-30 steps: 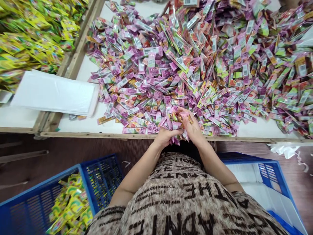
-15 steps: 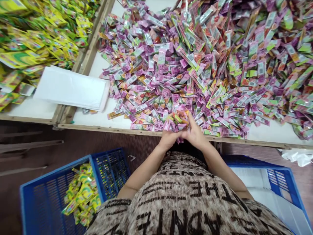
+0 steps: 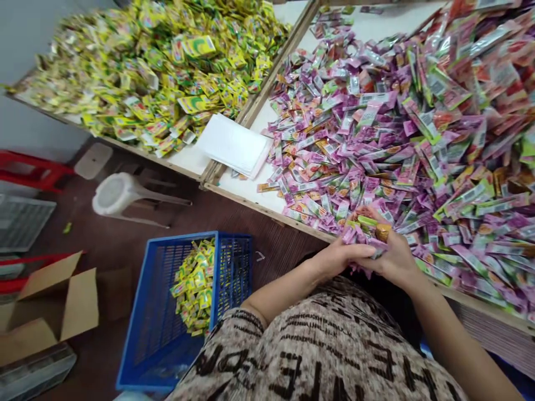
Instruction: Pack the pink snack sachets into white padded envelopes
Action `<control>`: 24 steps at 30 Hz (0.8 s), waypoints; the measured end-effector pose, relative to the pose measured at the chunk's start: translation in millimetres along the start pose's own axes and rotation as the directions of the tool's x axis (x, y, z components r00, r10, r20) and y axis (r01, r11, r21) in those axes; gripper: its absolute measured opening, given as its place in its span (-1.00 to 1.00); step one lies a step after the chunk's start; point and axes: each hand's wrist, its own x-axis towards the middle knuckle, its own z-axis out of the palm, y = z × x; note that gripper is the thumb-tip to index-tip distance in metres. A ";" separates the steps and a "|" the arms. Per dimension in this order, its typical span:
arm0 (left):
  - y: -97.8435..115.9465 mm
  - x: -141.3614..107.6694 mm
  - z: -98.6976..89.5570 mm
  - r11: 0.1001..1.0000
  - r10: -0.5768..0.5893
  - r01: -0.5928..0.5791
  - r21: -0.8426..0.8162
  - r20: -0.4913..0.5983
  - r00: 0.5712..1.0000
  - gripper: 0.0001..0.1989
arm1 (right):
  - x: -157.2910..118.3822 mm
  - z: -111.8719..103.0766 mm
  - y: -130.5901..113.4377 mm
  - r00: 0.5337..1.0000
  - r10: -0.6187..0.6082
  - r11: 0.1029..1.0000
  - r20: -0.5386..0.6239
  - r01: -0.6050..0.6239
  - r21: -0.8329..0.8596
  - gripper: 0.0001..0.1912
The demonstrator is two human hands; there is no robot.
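Observation:
At the table's front edge, my left hand (image 3: 343, 257) and my right hand (image 3: 395, 256) are cupped together around a bunch of small packets (image 3: 363, 229), pink and purple with some green and orange. Fingers of both hands wrap the bunch from below and from the sides. Just beyond them spreads a large pile of pink and purple packets (image 3: 376, 133) on the white tabletop. To the left, a stack of white sheets (image 3: 236, 143) lies across the wooden divider (image 3: 251, 108).
Yellow packets (image 3: 159, 72) cover the left table section. Below stands a blue crate (image 3: 142, 312) with yellow packets inside. A white stool (image 3: 112, 194), an open cardboard box (image 3: 79, 303) and a red stool (image 3: 35, 170) are at the left.
The view has swung to the left, showing more of the yellow pile, stools and cardboard box. Both hands still hold the bunch near the table edge.

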 end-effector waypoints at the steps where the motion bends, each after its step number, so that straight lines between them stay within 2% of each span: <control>1: 1.9 -2.4 1.0 0.999 0.028 -0.028 0.042 -0.011 1.000 -0.27 | 0.6 3.2 -1.3 1.000 -0.012 1.000 -0.007 0.012 0.004 -0.16; 4: 9.2 -8.6 1.2 0.976 0.141 -0.139 0.170 0.002 0.990 -0.29 | 4.0 17.3 -6.5 0.993 -0.008 0.997 -0.116 0.016 0.071 -0.29; 6: 21.9 -9.3 -6.7 0.939 0.168 -0.187 0.290 0.090 0.982 -0.25 | 6.7 24.5 -7.3 0.989 0.047 0.983 -0.140 -0.021 0.183 -0.37; 8: 49.3 -5.0 -26.6 0.862 0.169 -0.224 0.454 0.159 0.973 -0.23 | 7.5 25.1 -4.1 0.982 0.143 0.950 -0.120 -0.103 0.294 -0.43; 9: 69.6 -0.7 -41.7 0.799 0.199 -0.246 0.548 0.144 0.969 -0.28 | 6.6 22.5 -0.9 0.972 0.206 0.929 -0.116 -0.157 0.335 -0.45; 10: 94.0 4.8 -60.0 0.723 0.264 -0.259 0.641 0.090 0.960 -0.41 | 4.5 18.4 3.0 0.953 0.280 0.903 -0.117 -0.220 0.369 -0.46; 11: 121.4 11.3 -80.7 0.611 0.401 -0.241 0.754 -0.032 0.915 -0.58 | 1.2 13.1 7.5 0.927 0.354 0.873 -0.127 -0.278 0.400 -0.45; 12: 150.1 18.5 -102.4 0.450 0.577 -0.130 0.884 -0.176 0.798 -0.64 | -3.2 7.4 12.1 0.897 0.417 0.844 -0.143 -0.325 0.427 -0.43; 13: 178.3 26.0 -124.0 0.293 0.732 0.083 0.952 -0.280 0.621 -0.65 | -8.6 1.9 16.5 0.870 0.466 0.821 -0.161 -0.357 0.445 -0.40; 14: 203.9 33.6 -144.2 0.255 0.783 0.187 0.949 -0.316 0.536 -0.69 | -14.8 -2.7 20.3 0.846 0.501 0.805 -0.183 -0.378 0.458 -0.38; 15: 225.2 40.9 -162.0 0.235 0.798 0.249 0.939 -0.333 0.502 -0.76 | -21.1 -6.0 23.1 0.823 0.530 0.792 -0.205 -0.395 0.466 -0.36; 16: 241.2 47.4 -176.9 0.210 0.803 0.309 0.927 -0.344 0.486 -0.81 | -27.4 -7.9 24.9 0.800 0.557 0.779 -0.223 -0.409 0.476 -0.35; 17: 251.8 53.0 -188.8 0.190 0.798 0.357 0.915 -0.356 0.486 -0.76 | -33.2 -8.3 25.5 0.778 0.584 0.761 -0.232 -0.424 0.491 -0.33; 19: 259.8 60.3 -203.8 0.142 0.786 0.426 0.894 -0.364 0.501 -0.62 | -42.2 -6.0 23.7 0.748 0.636 0.703 -0.191 -0.459 0.542 -0.32; 21: 261.0 61.9 -208.4 0.092 0.784 0.464 0.881 -0.351 0.512 -0.55 | -47.9 -2.8 19.8 0.740 0.657 0.656 -0.144 -0.468 0.592 -0.31; 24: 268.1 50.5 -199.2 0.009 0.805 0.520 0.854 -0.314 0.503 -0.60 | -52.3 -4.9 16.6 0.740 0.654 0.649 -0.156 -0.443 0.619 -0.33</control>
